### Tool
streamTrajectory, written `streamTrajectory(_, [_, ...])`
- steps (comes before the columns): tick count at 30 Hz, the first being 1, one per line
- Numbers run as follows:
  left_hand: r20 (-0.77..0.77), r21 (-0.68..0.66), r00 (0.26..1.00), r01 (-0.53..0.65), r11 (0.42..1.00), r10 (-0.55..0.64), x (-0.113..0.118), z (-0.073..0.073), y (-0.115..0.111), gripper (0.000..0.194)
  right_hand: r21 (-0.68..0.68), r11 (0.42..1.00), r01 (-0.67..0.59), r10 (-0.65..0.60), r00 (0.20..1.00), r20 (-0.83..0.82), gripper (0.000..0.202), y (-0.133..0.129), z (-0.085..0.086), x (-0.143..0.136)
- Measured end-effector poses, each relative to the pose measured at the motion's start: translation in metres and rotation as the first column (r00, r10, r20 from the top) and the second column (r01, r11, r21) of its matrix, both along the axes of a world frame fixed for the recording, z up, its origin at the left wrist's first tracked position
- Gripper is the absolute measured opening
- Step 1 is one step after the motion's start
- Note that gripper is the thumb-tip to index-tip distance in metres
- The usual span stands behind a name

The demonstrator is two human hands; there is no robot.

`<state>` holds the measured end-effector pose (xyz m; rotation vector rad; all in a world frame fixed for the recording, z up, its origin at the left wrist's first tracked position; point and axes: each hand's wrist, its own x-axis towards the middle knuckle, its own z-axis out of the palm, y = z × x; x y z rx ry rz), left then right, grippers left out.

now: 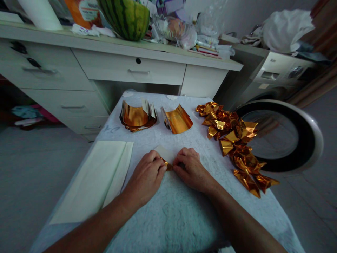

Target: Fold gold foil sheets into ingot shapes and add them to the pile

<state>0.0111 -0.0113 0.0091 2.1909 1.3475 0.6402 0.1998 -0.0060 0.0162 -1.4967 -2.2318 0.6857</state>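
A sheet of gold foil paper, pale side up, lies on the cloth-covered table with its near edge turned up to show gold. My left hand pinches that folded edge on its left part. Gripping the same edge at its right end is my right hand; its fingertips partly hide the fold. Beyond my hands are a curled stack of gold foil sheets and a smaller curled pile. A long heap of folded gold foil pieces runs down the table's right side.
Folded pale paper sheets lie at the table's left. A white desk with drawers stands behind, bearing a cut watermelon and plastic bags. The washing machine's open round door reaches close to the table's right edge.
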Motion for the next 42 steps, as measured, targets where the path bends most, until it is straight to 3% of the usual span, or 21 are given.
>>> streamTrajectory(6, [-0.030, 0.070, 1.000, -0.005, 0.998, 0.007, 0.002, -0.002, 0.001, 0.020, 0.001, 1.000, 0.017, -0.017, 1.000, 0.015, 0.006, -0.001, 0.001, -0.002])
streamTrajectory(21, [-0.176, 0.093, 0.984, -0.022, 0.995, 0.038, 0.002, -0.003, -0.001, 0.014, 0.021, 0.991, 0.129, -0.130, 0.989, 0.072, 0.013, -0.004, -0.004, -0.012])
streamTrajectory(32, [-0.255, 0.140, 0.966, -0.007, 0.990, 0.042, 0.004, -0.006, 0.000, 0.014, 0.039, 0.990, 0.134, -0.136, 0.989, 0.062, 0.012, -0.005, -0.006, -0.012])
streamTrajectory(42, [-0.279, 0.093, 0.959, -0.020, 0.995, 0.046, 0.006, -0.002, 0.000, 0.012, 0.050, 0.988, 0.143, -0.146, 0.987, 0.063, 0.012, -0.005, -0.007, -0.014])
